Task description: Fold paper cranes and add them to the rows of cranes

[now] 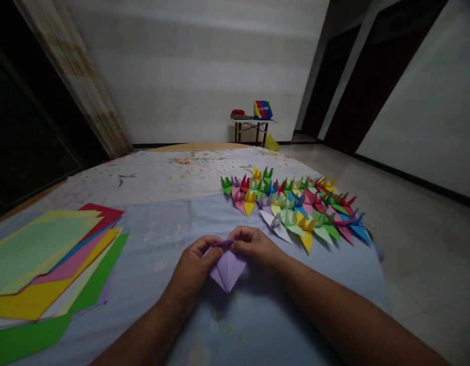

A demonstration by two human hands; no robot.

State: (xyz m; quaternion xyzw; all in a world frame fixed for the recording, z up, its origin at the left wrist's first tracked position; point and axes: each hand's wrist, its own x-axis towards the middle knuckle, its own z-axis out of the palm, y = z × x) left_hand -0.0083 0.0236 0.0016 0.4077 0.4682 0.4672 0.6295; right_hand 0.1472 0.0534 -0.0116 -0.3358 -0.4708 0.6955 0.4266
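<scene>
A piece of folded purple origami paper [228,269], diamond-shaped with creases running to its lower point, is held up over the blue cloth. My left hand [199,259] pinches its upper left edge between thumb and fingers. On the upper right edge, my right hand [254,246] grips it the same way, thumb close to the other thumb. The fingers behind the paper are partly hidden. Just beyond my right hand stands a white paper crane [276,226], at the near end of a group of coloured cranes [305,229].
A fanned stack of coloured paper sheets [48,254] lies at the left of the table. The flowered tablecloth [204,170] covers the far half. Against the wall, a small table [254,122] carries a multicoloured bag [262,110]. Tiled floor [421,244] lies to the right.
</scene>
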